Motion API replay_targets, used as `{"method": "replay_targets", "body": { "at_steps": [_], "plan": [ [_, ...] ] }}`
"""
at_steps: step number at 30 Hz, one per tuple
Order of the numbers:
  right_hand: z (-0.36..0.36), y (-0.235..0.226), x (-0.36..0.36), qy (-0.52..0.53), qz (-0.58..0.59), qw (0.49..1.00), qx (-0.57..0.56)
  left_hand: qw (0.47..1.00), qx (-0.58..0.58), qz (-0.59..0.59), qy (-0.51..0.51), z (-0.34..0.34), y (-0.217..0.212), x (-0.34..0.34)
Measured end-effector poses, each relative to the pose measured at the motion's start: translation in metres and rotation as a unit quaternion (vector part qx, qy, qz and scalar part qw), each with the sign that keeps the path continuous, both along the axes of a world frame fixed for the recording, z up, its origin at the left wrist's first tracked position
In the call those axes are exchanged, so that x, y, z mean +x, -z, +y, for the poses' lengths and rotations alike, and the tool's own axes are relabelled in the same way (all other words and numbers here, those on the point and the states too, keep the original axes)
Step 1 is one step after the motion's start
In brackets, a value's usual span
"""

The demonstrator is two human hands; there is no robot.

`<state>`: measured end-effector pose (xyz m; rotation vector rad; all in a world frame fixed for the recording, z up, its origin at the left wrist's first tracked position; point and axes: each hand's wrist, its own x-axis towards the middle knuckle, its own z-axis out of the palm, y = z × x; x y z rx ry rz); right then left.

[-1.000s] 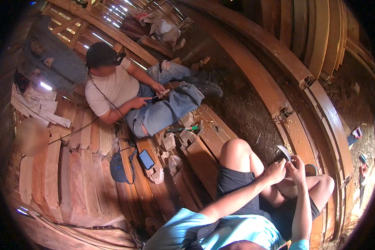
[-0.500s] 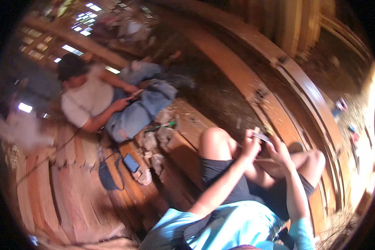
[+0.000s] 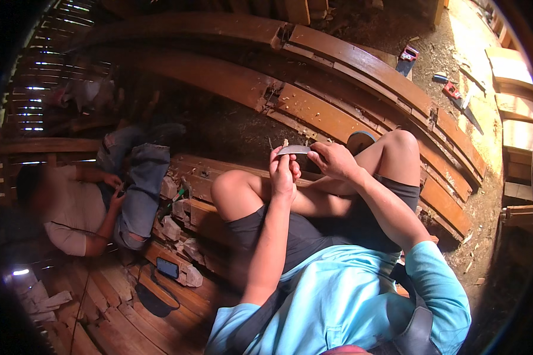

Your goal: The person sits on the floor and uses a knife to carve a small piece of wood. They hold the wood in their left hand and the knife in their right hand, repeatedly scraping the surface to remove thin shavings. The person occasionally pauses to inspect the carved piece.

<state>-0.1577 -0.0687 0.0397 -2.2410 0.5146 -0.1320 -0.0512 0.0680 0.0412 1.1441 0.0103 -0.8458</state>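
Note:
Above my crossed legs, both hands meet at a knife with a short curved metal blade. My right hand is closed at the blade's right end, around its handle, which the fingers mostly hide. On the other side, my left hand is closed with its fingertips up against the blade. A small pale bit of wood shows just over the blade by the left fingers; most of what this hand grips is covered.
Long brown timber beams with wood shavings run beyond my knees. Two red-handled saws, one farther and one nearer, lie on the ground at right. At left sits another person. A phone and a black cap rest on planks.
The view has swung rightward, so my hands, legs and the other person appear farther left. Both hands stay together at the knife. The picture is sharper now.

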Motion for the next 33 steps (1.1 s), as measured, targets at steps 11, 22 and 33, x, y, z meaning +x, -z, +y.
{"method": "replay_targets", "body": {
  "at_steps": [11, 22, 33],
  "plan": [
    [0.004, 0.006, -0.001, -0.027, -0.132, 0.985, -0.105, 0.996, 0.005, 0.068, 0.065, -0.002, -0.003, 0.007],
    [-0.004, 0.016, 0.009, 0.001, -0.07, 0.969, -0.236, 0.987, -0.073, 0.074, 0.12, -0.021, -0.014, 0.011],
    [-0.004, 0.022, 0.009, 0.01, -0.124, 0.982, -0.141, 0.984, -0.108, 0.113, 0.084, -0.013, -0.009, 0.002]
  ]
}}
